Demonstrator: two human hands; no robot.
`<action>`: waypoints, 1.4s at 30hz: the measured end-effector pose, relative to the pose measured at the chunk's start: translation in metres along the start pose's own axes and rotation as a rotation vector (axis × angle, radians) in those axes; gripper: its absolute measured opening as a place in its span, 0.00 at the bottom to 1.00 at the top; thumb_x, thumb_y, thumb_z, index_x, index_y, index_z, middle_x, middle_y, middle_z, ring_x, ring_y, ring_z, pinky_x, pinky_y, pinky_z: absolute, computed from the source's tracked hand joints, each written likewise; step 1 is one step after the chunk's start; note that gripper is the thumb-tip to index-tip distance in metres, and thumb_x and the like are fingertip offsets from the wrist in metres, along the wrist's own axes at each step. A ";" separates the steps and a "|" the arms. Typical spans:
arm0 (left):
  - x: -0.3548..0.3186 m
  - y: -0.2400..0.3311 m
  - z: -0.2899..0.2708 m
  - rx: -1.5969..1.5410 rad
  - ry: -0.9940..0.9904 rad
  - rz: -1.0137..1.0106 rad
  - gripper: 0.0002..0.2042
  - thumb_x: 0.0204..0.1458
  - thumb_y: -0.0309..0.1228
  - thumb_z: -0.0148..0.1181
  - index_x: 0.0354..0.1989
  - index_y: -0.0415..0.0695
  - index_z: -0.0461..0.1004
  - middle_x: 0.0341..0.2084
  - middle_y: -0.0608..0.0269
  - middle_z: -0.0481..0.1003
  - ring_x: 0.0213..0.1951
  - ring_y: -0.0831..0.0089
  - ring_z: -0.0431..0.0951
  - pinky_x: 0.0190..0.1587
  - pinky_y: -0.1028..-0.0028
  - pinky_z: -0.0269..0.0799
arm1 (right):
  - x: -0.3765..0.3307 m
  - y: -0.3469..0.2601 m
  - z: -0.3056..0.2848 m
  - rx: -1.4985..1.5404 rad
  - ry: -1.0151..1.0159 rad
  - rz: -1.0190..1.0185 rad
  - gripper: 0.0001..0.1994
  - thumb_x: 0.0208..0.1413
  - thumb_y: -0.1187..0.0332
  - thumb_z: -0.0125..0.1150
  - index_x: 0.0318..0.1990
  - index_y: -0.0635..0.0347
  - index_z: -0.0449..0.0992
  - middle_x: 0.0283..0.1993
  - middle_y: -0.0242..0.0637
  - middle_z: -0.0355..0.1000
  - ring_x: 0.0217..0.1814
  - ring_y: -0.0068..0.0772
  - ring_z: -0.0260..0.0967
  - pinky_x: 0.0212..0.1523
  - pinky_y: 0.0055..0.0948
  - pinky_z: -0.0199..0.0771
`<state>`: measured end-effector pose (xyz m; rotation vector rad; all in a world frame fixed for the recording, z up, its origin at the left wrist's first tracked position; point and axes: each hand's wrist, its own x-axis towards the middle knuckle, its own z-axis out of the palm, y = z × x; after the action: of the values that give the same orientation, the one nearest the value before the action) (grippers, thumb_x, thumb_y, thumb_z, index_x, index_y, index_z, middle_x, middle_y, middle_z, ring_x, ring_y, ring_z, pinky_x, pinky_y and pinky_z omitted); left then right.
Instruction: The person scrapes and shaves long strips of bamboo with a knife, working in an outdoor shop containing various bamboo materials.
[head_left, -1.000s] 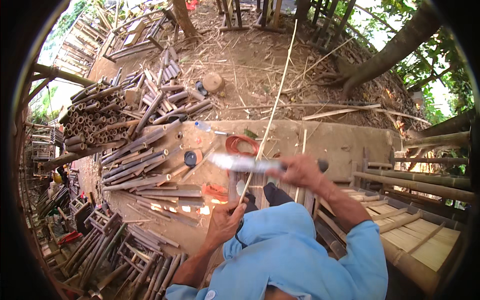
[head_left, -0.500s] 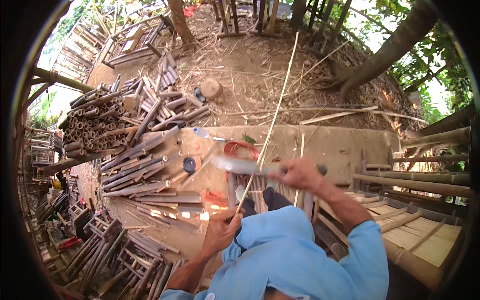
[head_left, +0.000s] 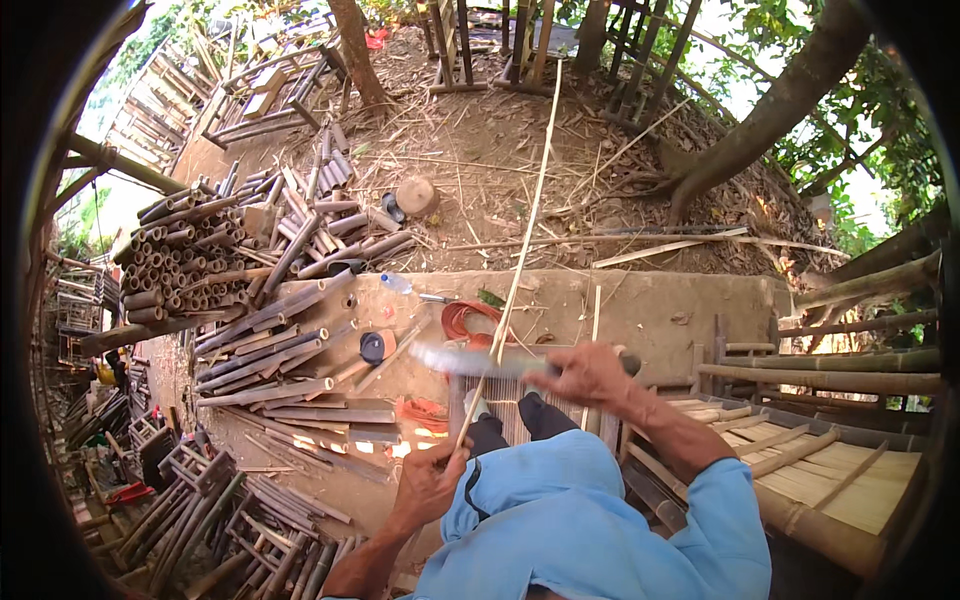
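1. Low in the frame, just left of centre, we see the left hand (head_left: 428,487) with its fingers curled tight around the lower end of a long thin bamboo strip (head_left: 520,260).
2. The bamboo strip runs from that hand up through the middle of the frame, tilting slightly right, to its top edge.
3. At centre right, the right hand (head_left: 585,375) has its fingers wrapped around the handle of a large knife (head_left: 470,360).
4. The knife's blade points left and crosses the strip at mid-frame; it is blurred, so we cannot tell whether the edge actually bites into the bamboo.
5. In the left half of the frame lie piles of cut bamboo poles (head_left: 270,330) on the ground.
6. A coil of orange cord (head_left: 465,320) sits just above the blade.
7. At the lower right is a bamboo slat bench (head_left: 830,480).
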<state>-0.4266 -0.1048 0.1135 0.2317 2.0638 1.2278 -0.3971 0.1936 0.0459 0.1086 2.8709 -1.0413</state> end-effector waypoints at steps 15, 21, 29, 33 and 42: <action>-0.080 0.001 -0.017 0.153 0.015 0.001 0.07 0.54 0.21 0.58 0.39 0.37 0.81 0.13 0.68 0.70 0.17 0.85 0.67 0.19 0.77 0.62 | 0.055 0.156 -0.073 -0.097 0.080 0.567 0.40 0.55 0.25 0.46 0.18 0.59 0.74 0.16 0.36 0.66 0.21 0.33 0.66 0.31 0.44 0.72; -0.100 -0.038 -0.021 0.065 -0.015 -0.024 0.06 0.55 0.24 0.59 0.37 0.38 0.82 0.14 0.72 0.69 0.17 0.85 0.66 0.20 0.79 0.60 | 0.065 0.225 -0.102 -0.261 0.354 0.587 0.43 0.51 0.20 0.40 0.18 0.57 0.75 0.16 0.38 0.66 0.16 0.29 0.65 0.23 0.37 0.69; -0.113 -0.149 -0.025 -0.012 -0.026 -0.287 0.06 0.56 0.26 0.63 0.35 0.37 0.83 0.16 0.69 0.73 0.17 0.84 0.68 0.19 0.79 0.62 | 0.066 0.104 -0.047 1.219 0.200 0.575 0.27 0.59 0.41 0.59 0.37 0.62 0.73 0.22 0.35 0.71 0.12 0.19 0.59 0.12 0.19 0.60; -0.114 -0.155 -0.030 0.000 -0.274 -0.420 0.08 0.58 0.29 0.62 0.39 0.38 0.83 0.22 0.66 0.78 0.25 0.80 0.75 0.30 0.76 0.73 | 0.076 0.100 0.010 0.997 0.338 0.602 0.12 0.59 0.62 0.65 0.33 0.60 0.71 0.26 0.36 0.74 0.15 0.17 0.62 0.14 0.22 0.63; 0.113 -0.040 0.051 -0.815 -0.211 -0.152 0.16 0.69 0.40 0.46 0.49 0.41 0.75 0.21 0.67 0.70 0.15 0.82 0.66 0.15 0.84 0.58 | 0.058 -0.005 0.054 0.940 0.091 0.305 0.21 0.60 0.51 0.62 0.34 0.64 0.77 0.23 0.33 0.73 0.22 0.27 0.69 0.26 0.32 0.70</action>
<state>-0.4678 -0.0363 0.0105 -0.1697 1.2450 1.7423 -0.4518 0.1572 0.0014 0.6249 2.0602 -2.2030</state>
